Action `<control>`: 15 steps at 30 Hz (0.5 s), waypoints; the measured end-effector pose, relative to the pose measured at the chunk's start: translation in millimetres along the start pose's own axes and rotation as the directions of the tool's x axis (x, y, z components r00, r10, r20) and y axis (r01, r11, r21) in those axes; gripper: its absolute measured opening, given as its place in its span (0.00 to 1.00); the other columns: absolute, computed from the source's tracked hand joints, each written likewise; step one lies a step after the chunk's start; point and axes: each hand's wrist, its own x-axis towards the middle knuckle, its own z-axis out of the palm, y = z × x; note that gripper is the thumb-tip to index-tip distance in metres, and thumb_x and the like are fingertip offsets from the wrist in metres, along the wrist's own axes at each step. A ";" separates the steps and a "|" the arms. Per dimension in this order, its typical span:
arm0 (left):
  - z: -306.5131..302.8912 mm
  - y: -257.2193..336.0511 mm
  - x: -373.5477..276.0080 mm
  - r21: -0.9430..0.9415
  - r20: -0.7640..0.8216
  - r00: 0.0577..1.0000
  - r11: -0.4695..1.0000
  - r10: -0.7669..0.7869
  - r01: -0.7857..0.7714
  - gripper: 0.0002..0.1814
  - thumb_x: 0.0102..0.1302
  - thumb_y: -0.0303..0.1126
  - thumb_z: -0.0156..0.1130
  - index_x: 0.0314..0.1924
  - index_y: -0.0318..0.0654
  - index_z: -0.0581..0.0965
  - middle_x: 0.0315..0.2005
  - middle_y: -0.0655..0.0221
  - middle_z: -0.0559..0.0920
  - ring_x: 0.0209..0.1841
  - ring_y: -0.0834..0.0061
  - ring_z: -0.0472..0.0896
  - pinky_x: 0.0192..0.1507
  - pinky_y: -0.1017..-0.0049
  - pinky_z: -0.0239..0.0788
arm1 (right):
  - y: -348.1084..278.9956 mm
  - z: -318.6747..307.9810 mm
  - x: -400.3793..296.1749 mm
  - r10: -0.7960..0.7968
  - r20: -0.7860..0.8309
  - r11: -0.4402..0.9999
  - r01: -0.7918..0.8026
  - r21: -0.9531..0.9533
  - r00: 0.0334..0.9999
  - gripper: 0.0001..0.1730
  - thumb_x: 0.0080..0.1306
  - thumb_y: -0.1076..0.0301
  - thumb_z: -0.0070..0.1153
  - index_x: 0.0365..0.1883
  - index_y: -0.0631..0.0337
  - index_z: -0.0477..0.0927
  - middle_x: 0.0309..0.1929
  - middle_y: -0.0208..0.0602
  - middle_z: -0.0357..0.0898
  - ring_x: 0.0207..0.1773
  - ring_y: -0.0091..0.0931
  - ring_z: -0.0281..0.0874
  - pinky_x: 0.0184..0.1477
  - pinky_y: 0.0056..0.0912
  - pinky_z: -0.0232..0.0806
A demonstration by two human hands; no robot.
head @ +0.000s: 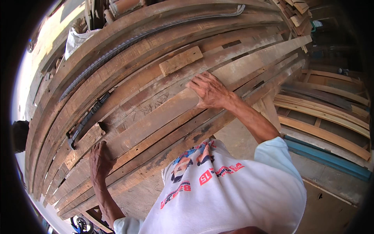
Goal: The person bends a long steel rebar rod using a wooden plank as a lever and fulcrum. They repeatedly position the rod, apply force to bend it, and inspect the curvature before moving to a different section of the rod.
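Note:
A long, worn wooden plank (163, 115) lies lengthwise before me on a bench of several timbers. My right hand (209, 90) grips its middle, fingers bent over the far edge. My left hand (100, 161) holds the same plank further to the left, its fingers also over the far edge. Just beyond the left hand is a short wood block (84, 143), partly under a black-handled hammer (87, 117). Another short block (181, 60) rests past my right hand. Thin dark bits, perhaps nails (153, 103), are scattered beside the plank.
A ribbed steel pry bar (140, 36) with a bent, flattened end lies along the far beams. Wooden frames (324, 117) and a blue-painted board (327, 158) stand at right. A white sack (77, 39) is at far left, a wheel (81, 224) at lower left.

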 end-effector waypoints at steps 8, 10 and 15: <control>-4.6 9.1 -30.9 -0.234 -0.196 0.981 0.972 -0.007 -0.039 0.34 0.55 0.46 0.75 0.55 0.35 0.73 0.45 0.56 0.79 0.52 0.56 0.76 0.58 0.58 0.66 | -11.7 -53.9 -38.1 0.054 -0.027 0.992 -0.057 -0.111 0.998 0.42 0.32 0.62 0.80 0.49 0.59 0.76 0.44 0.38 0.78 0.51 0.37 0.77 0.58 0.44 0.68; 7.0 -10.4 -55.8 -0.572 -0.572 0.786 0.800 -0.234 -0.179 0.37 0.62 0.56 0.68 0.60 0.33 0.72 0.47 0.56 0.79 0.55 0.57 0.76 0.59 0.58 0.65 | -17.5 -62.2 -40.9 0.052 -0.039 0.993 -0.056 -0.108 0.998 0.42 0.31 0.64 0.79 0.48 0.60 0.76 0.44 0.38 0.77 0.50 0.36 0.76 0.57 0.43 0.68; 73.4 -55.0 -96.4 -0.956 0.015 -0.077 0.008 -0.997 -0.292 0.44 0.68 0.65 0.56 0.68 0.33 0.67 0.67 0.53 0.68 0.70 0.54 0.65 0.70 0.53 0.56 | -18.3 -62.2 -32.5 0.046 -0.016 0.994 -0.047 -0.099 0.999 0.41 0.32 0.64 0.79 0.49 0.62 0.76 0.44 0.39 0.78 0.50 0.37 0.77 0.57 0.43 0.69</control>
